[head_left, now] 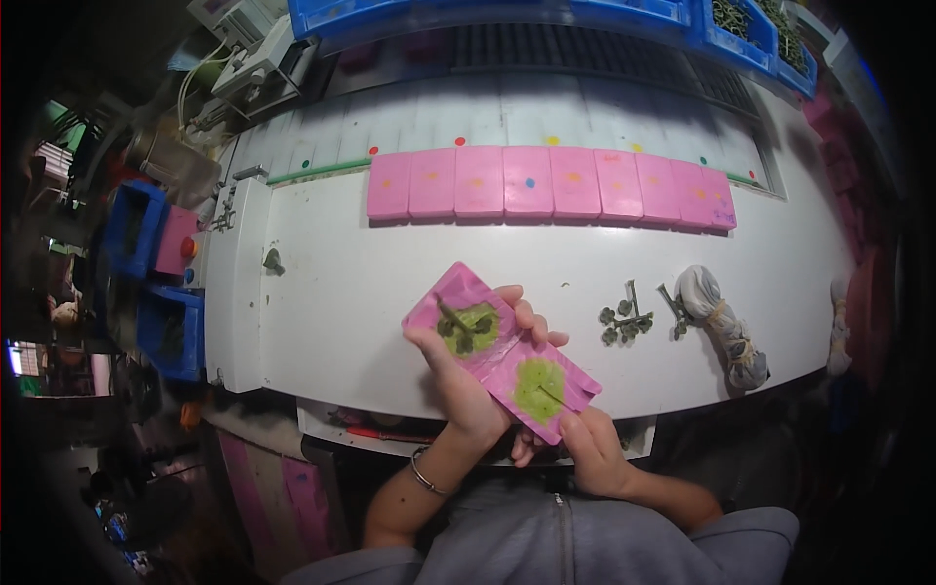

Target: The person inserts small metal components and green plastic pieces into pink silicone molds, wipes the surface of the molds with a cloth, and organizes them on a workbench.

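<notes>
A pink two-part mould (534,421) lies opened out like a book above the table's front edge. Its upper half holds a dark green branched sprig (464,324) in a green-stained hollow; the lower half has a green-stained hollow with a thin line in it. My left hand (470,395) is closed around the upper half, thumb at its left edge and fingertips showing beyond its right edge. At the lower right corner, my right hand (593,453) pinches the other half between thumb and fingers.
Pink blocks (478,182) stand in a row across the white table (331,331). Dark green sprigs (624,320) lie right, beside a tied grey cloth bundle (720,327). A small green piece (273,258) lies left. Blue bins (171,331) are at far left, others at the back.
</notes>
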Demonstrator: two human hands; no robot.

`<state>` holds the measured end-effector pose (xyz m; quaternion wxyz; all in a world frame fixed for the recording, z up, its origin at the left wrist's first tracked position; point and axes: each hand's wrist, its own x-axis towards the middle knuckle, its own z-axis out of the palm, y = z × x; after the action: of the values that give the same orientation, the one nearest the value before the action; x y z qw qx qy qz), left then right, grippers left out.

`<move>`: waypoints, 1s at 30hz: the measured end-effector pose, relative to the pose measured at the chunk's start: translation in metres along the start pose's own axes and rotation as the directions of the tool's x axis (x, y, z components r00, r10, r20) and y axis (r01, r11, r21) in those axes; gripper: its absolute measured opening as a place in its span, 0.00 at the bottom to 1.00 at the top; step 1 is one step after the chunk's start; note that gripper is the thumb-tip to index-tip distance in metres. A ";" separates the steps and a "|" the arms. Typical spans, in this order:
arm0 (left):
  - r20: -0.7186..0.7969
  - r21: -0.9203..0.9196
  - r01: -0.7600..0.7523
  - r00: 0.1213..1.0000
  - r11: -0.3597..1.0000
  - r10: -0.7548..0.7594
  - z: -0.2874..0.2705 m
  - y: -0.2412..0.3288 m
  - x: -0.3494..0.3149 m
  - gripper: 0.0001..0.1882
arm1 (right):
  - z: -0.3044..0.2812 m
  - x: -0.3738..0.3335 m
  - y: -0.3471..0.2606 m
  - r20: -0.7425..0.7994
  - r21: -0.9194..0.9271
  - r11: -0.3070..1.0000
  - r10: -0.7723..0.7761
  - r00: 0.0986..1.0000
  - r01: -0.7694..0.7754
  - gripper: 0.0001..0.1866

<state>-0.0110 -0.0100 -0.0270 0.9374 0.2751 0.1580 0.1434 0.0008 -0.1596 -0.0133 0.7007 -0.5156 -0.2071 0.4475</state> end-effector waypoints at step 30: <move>0.432 0.873 -0.460 0.884 -0.163 -0.180 0.022 0.069 -0.027 0.10 | -0.016 0.039 -0.037 -0.210 -0.485 0.872 -0.189 0.959 0.066 0.02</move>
<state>-0.0401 0.0261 0.0355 0.3824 0.9235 -0.0258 0.0172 0.0478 -0.1381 0.0082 0.6023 -0.7084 -0.2533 0.2670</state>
